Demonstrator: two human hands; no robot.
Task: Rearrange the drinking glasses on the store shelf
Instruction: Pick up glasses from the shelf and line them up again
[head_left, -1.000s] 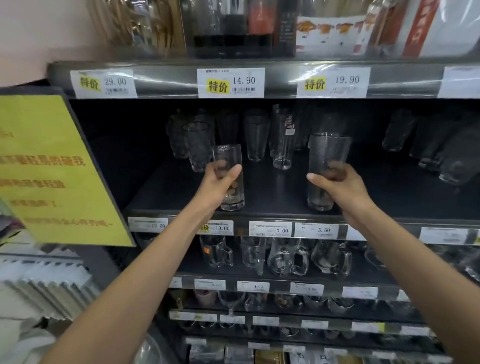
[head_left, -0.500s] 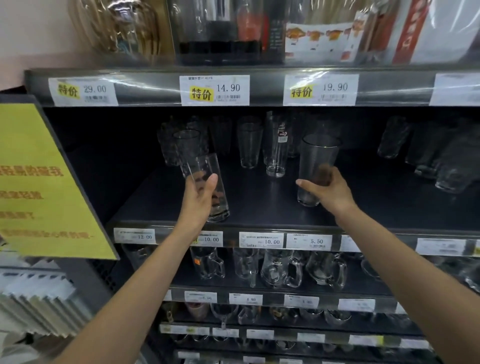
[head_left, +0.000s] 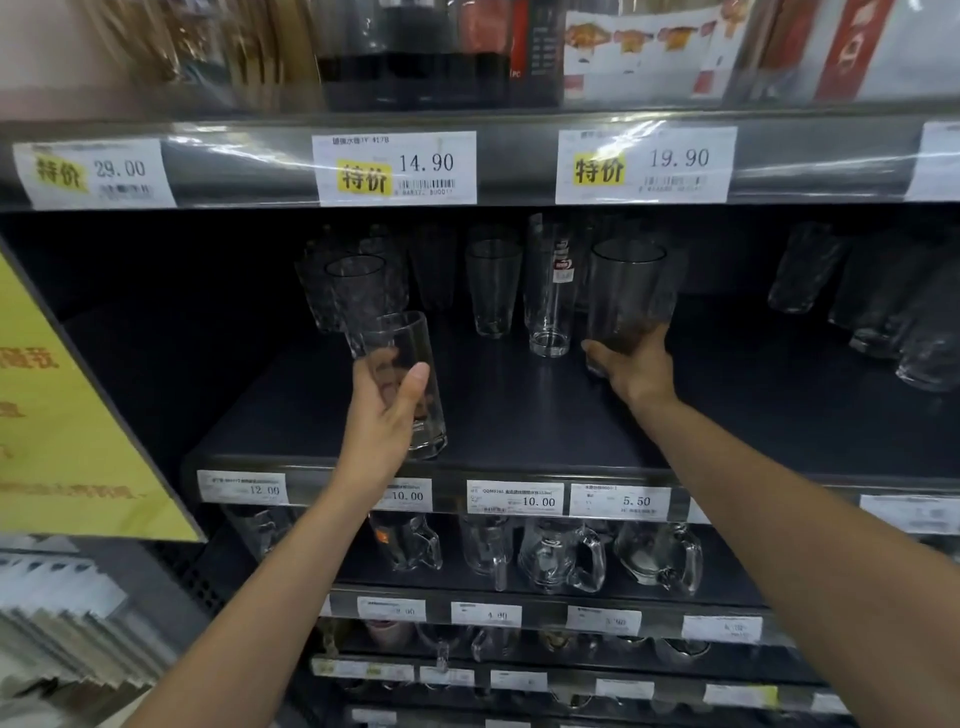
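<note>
The left hand (head_left: 382, 415) wraps its fingers and thumb round a straight-sided glass (head_left: 410, 353), top leaning left, at the front of the dark shelf (head_left: 519, 415). The right hand (head_left: 631, 366) grips the base of a wider tumbler (head_left: 626, 291) farther back, just right of a tall labelled glass (head_left: 550, 301).

Goods (head_left: 415, 52) on the top shelf (head_left: 249, 171) are blurred and cut off; the yellow sign (head_left: 62, 415) runs off left; rightmost glasses (head_left: 924, 343) are indistinct.
</note>
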